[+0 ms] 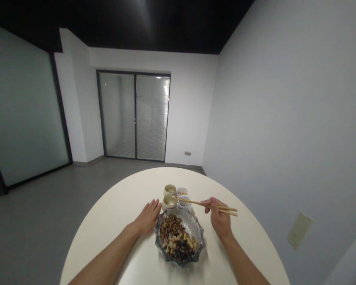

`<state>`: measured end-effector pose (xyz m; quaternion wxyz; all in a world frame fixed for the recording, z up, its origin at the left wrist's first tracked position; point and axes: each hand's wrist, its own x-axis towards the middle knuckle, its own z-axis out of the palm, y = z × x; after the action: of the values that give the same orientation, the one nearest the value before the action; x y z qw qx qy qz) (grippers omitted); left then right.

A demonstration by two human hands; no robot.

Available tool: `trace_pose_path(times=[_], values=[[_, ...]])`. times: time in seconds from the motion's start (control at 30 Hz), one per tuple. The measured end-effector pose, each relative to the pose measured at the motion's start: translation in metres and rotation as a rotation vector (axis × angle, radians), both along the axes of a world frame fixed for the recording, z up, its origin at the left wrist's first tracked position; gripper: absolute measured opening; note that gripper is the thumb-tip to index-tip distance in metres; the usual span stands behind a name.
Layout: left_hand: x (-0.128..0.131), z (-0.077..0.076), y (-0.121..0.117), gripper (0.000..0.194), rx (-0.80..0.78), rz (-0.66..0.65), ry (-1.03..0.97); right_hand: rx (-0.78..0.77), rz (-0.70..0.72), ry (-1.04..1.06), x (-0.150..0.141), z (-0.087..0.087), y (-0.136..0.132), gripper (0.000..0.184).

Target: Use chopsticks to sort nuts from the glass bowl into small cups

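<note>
Two hands are showing, both yours: your left hand [148, 218] is spreading palm-down, fingers apart, holding nothing, on or just above the counter [112, 233] (can't tell which), and it's sitting just beside the faceted glass bowl [196, 225]. Your right hand [219, 217] is closing around a pair of wooden chopsticks [203, 204], gripping them near their upper ends with the fingers curled in, and the sticks are running level across the top of the bowl, their tips pointing left at the small containers. You're keeping those tips close to the containers, but can't tell if they're touching anything. The bowl is sitting on the counter between your hands, filled with a mixed pile of striped sunflower seeds [167, 227], pale nuts [180, 239] and dark pieces [180, 253], kind of dark pieces too small to tell. Just past the bowl, four small containers are standing in a tight two-by-two group: two round cream cups [169, 202] on the left and two square white dishes [184, 202] on the right, with something pale showing inside them. The rounded cream counter is carrying all of this. Behind it, grey floor [47, 221] is running back to a glass door with blinds [135, 114], a frosted glass wall [23, 107] is standing on the left, and a white wall [273, 118] is rising on the right with a beige panel [299, 230] fixed to it.
</note>
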<state>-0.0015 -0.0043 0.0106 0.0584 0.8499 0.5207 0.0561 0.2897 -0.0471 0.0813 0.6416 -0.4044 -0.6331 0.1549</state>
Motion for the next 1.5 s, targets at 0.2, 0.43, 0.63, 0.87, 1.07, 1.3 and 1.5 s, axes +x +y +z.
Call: trace_pose_path(times=[0.2,0.43,0.63,0.87,1.07,1.3,1.5], values=[[0.000,0.001,-0.001,0.060,0.007,0.001,-0.017,0.005,-0.099,0.041,-0.012,-0.003,0.008,0.051],[0.001,0.011,-0.006,0.063,-0.023,0.009,0.018,0.002,-0.120,-0.001,-0.024,-0.009,0.024,0.051],[-0.001,0.014,-0.007,0.066,-0.025,-0.004,0.012,0.012,-0.126,-0.021,-0.029,-0.013,0.033,0.052],[-0.001,0.014,-0.007,0.064,-0.030,0.003,0.029,-0.026,-0.105,-0.035,-0.032,-0.012,0.033,0.050],[-0.001,0.008,-0.003,0.060,-0.023,0.002,-0.013,-0.021,-0.108,-0.059,-0.033,-0.011,0.032,0.051],[-0.003,0.004,-0.002,0.059,0.001,-0.005,-0.003,-0.019,-0.087,-0.012,-0.021,-0.006,0.026,0.052],[0.000,0.009,-0.005,0.058,-0.013,0.007,0.025,-0.033,0.043,0.013,0.005,-0.007,0.008,0.058]])
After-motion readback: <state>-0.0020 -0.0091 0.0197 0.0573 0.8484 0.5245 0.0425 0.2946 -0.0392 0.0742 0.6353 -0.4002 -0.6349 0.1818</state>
